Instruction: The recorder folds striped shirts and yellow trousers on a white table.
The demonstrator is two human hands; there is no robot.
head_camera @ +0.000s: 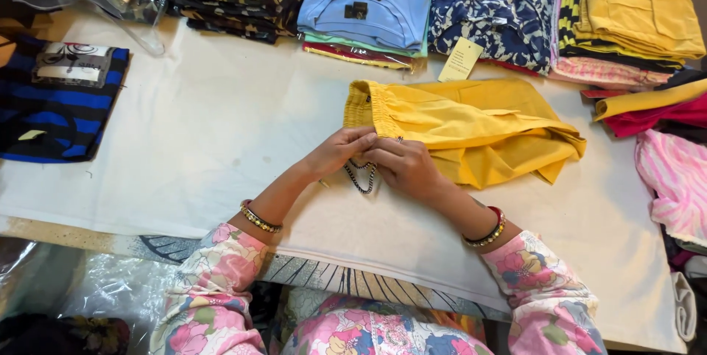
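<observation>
Left hand: the left hand reaches in from the near left, wrist bangled, fingers curled and pinching the near edge of the yellow garment at its elastic waistband.
Right hand: the right hand comes in from the near right, fingers bent and closed on the same edge, touching the left hand.
Garment: it lies folded on the table, stretching from the hands to the far right; the gathered waistband is at its left end.
Beaded string: a dark beaded string hangs just beneath the two hands.
Table: covered in white cloth.
Far side: stacks of folded clothes, among them a light blue shirt and a yellow pile.
Left: a blue and black striped garment.
</observation>
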